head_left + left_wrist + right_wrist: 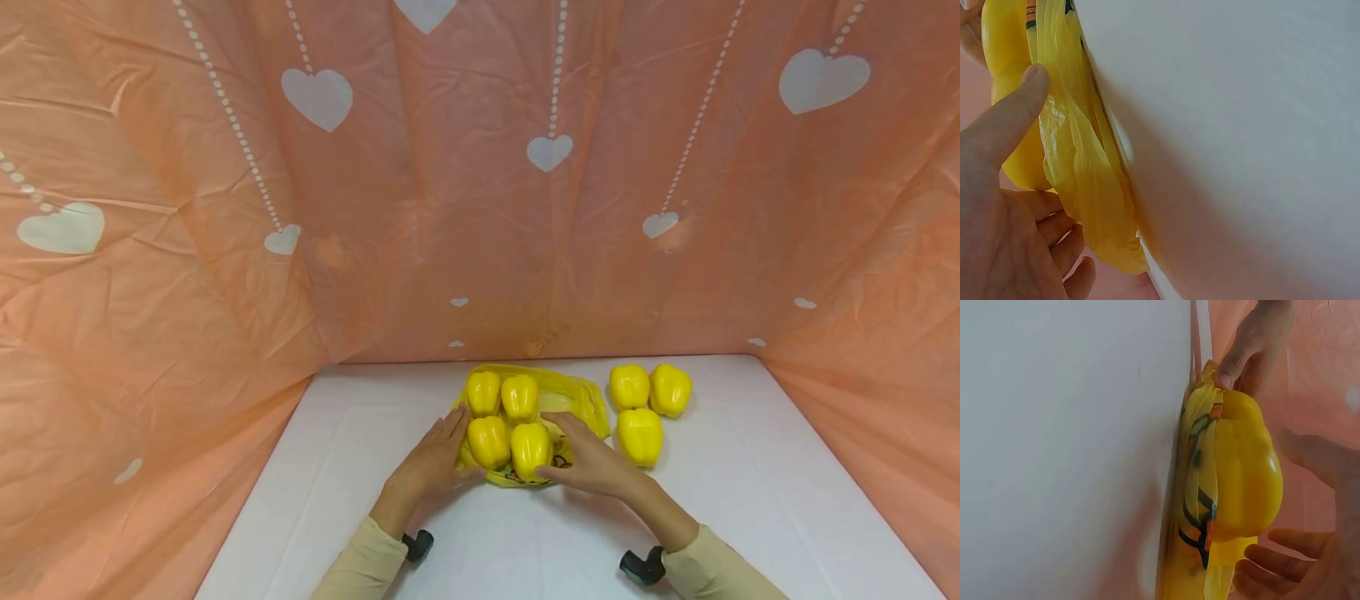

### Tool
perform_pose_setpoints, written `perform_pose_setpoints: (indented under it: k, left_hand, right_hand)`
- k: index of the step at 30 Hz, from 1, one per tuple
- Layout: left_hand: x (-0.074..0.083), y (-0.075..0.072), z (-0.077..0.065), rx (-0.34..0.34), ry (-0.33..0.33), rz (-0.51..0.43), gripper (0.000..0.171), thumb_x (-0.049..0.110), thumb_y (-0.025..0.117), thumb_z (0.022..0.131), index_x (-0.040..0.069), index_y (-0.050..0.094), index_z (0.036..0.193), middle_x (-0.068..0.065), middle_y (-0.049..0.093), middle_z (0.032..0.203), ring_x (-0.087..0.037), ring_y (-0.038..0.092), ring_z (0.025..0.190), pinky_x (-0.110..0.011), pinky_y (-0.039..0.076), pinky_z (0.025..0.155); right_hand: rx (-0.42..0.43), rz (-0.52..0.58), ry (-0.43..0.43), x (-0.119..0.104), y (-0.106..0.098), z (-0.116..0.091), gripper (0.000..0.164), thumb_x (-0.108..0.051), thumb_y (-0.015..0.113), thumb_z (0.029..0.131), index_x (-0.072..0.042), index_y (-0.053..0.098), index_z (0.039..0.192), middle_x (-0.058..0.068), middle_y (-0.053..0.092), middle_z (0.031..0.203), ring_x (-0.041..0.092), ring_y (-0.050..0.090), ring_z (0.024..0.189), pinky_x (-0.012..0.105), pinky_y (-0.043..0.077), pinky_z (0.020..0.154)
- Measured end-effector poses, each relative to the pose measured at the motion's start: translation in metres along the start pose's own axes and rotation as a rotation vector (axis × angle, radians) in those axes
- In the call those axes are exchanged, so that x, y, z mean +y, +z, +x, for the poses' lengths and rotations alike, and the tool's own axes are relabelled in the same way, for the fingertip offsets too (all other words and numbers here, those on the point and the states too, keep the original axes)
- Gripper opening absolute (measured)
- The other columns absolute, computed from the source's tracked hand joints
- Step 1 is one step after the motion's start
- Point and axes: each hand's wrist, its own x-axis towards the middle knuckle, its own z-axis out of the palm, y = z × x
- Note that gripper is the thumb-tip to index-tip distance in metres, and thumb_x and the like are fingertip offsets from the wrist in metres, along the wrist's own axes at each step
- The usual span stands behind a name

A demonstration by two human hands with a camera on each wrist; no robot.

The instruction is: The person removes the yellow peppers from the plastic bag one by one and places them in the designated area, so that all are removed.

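Four yellow bell peppers, two in a back row (520, 397) and two in front (489, 442), sit on a flattened yellow plastic bag (592, 400). My left hand (433, 458) lies along the bag's left side, fingers extended beside the peppers. In the left wrist view its thumb (1013, 115) reaches to the bag's edge by a pepper (1022, 162). My right hand (596, 462) spreads around the right side of the front-right pepper (532, 452). From the right wrist, a gap shows between its thumb and that pepper (1247, 469).
Three more yellow bell peppers (641, 437) stand grouped on the white table (750, 500), right of the bag. A peach curtain (480, 208) with white hearts hangs behind and on both sides. Dark wrist devices (643, 567) sit at both sleeves.
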Motion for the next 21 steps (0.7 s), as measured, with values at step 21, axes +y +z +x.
perform_pose_setpoints:
  k: [21]
  left_hand:
    - [0.0014, -0.0022, 0.0002, -0.009, -0.005, 0.007, 0.108, 0.049, 0.079, 0.097, -0.004, 0.018, 0.169, -0.021, 0.018, 0.177, -0.036, 0.021, 0.164, -0.051, 0.02, 0.134]
  right_hand:
    - [-0.029, 0.016, 0.005, -0.0046, 0.0061, 0.0054, 0.094, -0.038, 0.089, 0.089, 0.007, 0.042, 0.157, 0.027, 0.05, 0.157, 0.046, 0.049, 0.144, 0.065, 0.04, 0.122]
